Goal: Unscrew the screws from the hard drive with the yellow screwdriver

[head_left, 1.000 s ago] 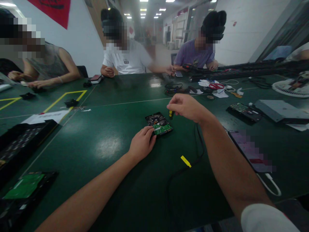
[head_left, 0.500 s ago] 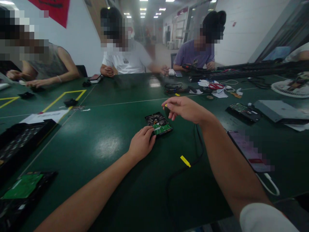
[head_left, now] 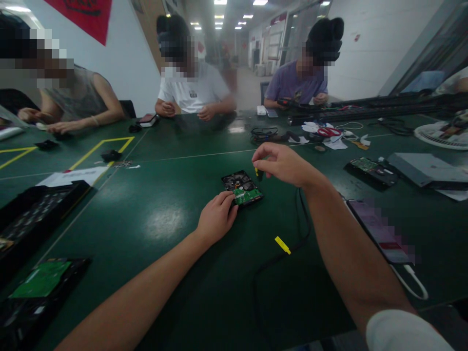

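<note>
A hard drive point(head_left: 241, 187) with a green circuit board lies on the green table ahead of me. My left hand point(head_left: 218, 213) grips its near left corner, fingers on top and thumb at the front edge. Just above and to the right of the drive, my right hand point(head_left: 276, 163) is closed in a pinch. Between its fingertips is a small yellow-and-black tool point(head_left: 256, 171); its kind is too small to make out, and the fingers hide part of it.
A black cable point(head_left: 268, 263) with a yellow tag point(head_left: 282, 245) runs near my right forearm. At right lie a phone point(head_left: 380, 229), another drive point(head_left: 371, 171) and a grey metal box point(head_left: 426, 168). Left are a black casing point(head_left: 44, 214) and a green-board drive point(head_left: 42, 278). Several people sit opposite.
My right hand has turned slightly, and the yellow part now shows lower, below the fingertips. My left hand stays on the drive. Across the table, the middle person has drawn an outstretched arm back.
</note>
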Demonstrator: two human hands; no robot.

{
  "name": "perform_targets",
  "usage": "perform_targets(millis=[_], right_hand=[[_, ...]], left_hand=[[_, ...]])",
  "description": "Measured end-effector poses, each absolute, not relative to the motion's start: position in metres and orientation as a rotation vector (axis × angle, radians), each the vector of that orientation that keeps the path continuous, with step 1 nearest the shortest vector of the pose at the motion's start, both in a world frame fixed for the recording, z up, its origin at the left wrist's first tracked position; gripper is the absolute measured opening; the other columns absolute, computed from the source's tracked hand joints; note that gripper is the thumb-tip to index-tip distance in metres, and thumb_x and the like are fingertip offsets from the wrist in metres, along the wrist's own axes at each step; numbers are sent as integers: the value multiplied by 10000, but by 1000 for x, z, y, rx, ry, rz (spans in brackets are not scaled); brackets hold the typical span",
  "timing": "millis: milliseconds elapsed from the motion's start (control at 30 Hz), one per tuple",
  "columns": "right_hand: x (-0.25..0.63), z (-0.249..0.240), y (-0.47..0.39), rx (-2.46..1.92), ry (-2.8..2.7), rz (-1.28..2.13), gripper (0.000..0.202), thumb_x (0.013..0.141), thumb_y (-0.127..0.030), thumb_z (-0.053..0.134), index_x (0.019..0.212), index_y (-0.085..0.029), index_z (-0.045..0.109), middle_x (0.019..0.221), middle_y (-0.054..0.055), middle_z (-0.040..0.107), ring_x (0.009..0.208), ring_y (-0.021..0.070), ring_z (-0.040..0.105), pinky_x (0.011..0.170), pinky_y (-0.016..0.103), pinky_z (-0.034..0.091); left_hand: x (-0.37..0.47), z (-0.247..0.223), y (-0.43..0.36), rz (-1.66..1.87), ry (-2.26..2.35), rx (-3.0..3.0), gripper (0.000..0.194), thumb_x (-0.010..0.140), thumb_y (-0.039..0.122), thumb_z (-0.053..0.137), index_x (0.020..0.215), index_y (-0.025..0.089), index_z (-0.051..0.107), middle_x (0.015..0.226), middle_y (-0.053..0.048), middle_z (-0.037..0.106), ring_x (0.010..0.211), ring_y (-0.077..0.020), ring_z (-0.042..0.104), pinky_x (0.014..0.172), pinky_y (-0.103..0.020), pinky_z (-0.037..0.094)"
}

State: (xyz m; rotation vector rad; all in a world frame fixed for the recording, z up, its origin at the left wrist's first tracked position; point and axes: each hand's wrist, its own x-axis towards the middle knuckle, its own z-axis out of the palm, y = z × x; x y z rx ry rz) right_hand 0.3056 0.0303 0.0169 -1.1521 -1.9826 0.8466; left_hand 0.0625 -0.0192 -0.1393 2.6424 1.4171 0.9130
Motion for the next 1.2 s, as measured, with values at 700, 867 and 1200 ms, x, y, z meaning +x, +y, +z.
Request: perform_targets(millis=[700,867,1200], right_hand=[[308,9,40,-1224,-1906,690,140,851,-314,765,905,-206,696,900,46,734,759,187,634,629,294,476],[306,10,38,-1127,-1957,807,155,924,-366,725,919,-213,700,866,27,717,690,153,613,592,272,491],[304,11,35,-1210,-1938,766,178,923,-374,732,939,-202,688,740,20,684,644,165,610,556,280,467]], left_hand=[[63,-138,-19,875,1431,2643,324,1044,311,541,1339,190,601,1375,-146,649,1229,-303,671,1035,-492,603],[62,-139,-19,903,1422,2640,322,1040,307,545,1339,205,605,1375,-141,651,1231,-302,674,1031,-493,605],[62,-140,-18,879,1424,2647,329,1043,312,541,1342,187,598,1381,-145,646,1237,-303,666,1040,-492,599]])
